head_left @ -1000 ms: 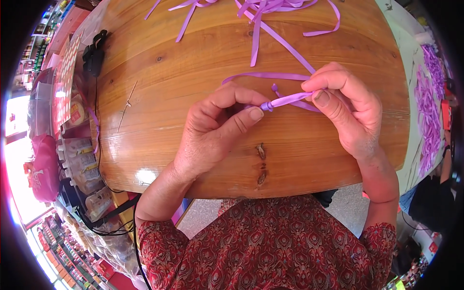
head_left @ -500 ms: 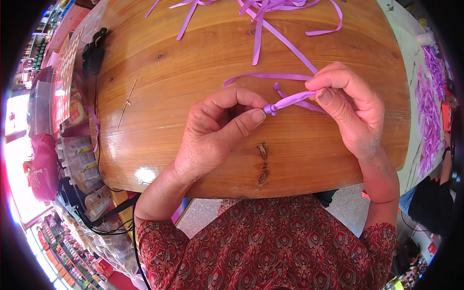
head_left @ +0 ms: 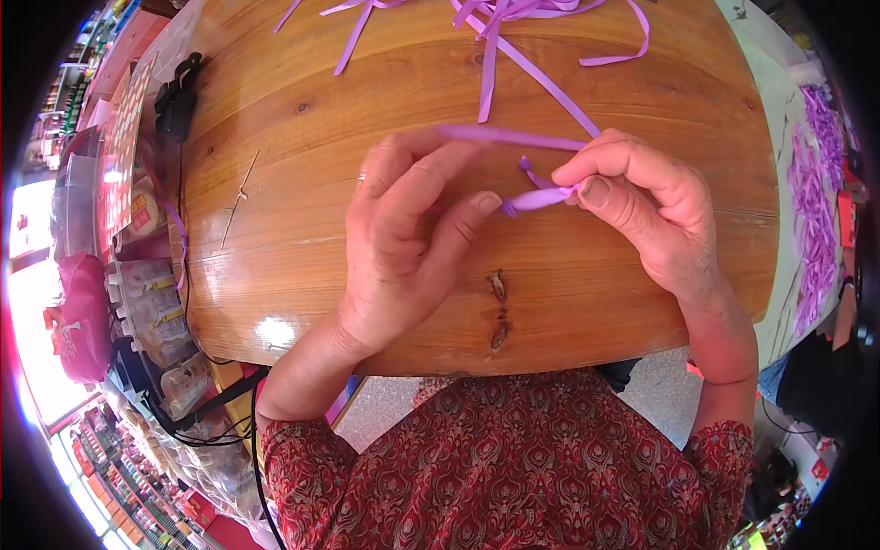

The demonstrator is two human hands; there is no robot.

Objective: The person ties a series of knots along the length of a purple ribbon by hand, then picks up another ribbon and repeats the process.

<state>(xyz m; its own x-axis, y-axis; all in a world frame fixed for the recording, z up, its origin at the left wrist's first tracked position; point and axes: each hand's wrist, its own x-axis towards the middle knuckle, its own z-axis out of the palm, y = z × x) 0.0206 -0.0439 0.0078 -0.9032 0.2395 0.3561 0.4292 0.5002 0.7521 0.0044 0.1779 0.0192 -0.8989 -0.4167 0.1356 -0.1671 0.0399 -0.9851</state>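
Note:
Between the thumb and fingers of my right hand (head_left: 646, 206) is a purple ribbon (head_left: 541, 198), folded along its length, with a knot at its left end. My left hand (head_left: 408, 220) is off the knot, its thumb and fingers spread wide. The left thumb tip is right beside the knot, and I cannot tell if they touch. A long tail of the ribbon runs left from the right hand, blurred, passing behind the left fingertips. Just beyond the folded part shows another small knotted end (head_left: 524, 163).
More purple ribbons (head_left: 500, 18) lie at the far side of the wooden table (head_left: 275, 202). A thin twig-like strand (head_left: 242, 194) is on the left. Black straps (head_left: 179, 96) and plastic boxes (head_left: 151, 298) line the left edge. Purple strips (head_left: 811, 220) heap on a white surface at right.
My left hand has let go of the knotted end and opened, its fingers lifting away to the far left. My right hand has shifted slightly left with the ribbon.

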